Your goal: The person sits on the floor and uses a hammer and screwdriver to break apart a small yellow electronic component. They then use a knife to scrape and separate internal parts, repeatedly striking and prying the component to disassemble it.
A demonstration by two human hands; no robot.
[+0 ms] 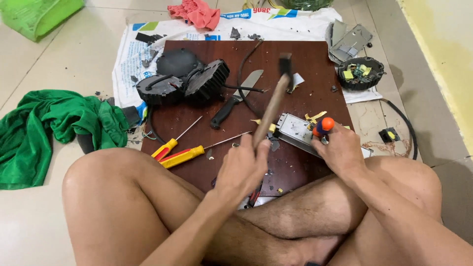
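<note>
Gripping hammer (274, 100) raised in left hand (244, 170), head up and above orange-handled screwdriver (322, 127), standing upright in right hand (340, 150) fingers closed, on metal box (295, 130).

Dark reddish-brown board (305, 59), two yellow-and-red screwdrivers (182, 156), an orange-and-blue tool handle (323, 126), a crumpled green cloth (54, 123), a pink rag (197, 14), a black-handled knife (236, 98).

Single head-worn view looks steeply down, close over the wooden board (315, 54)
</note>
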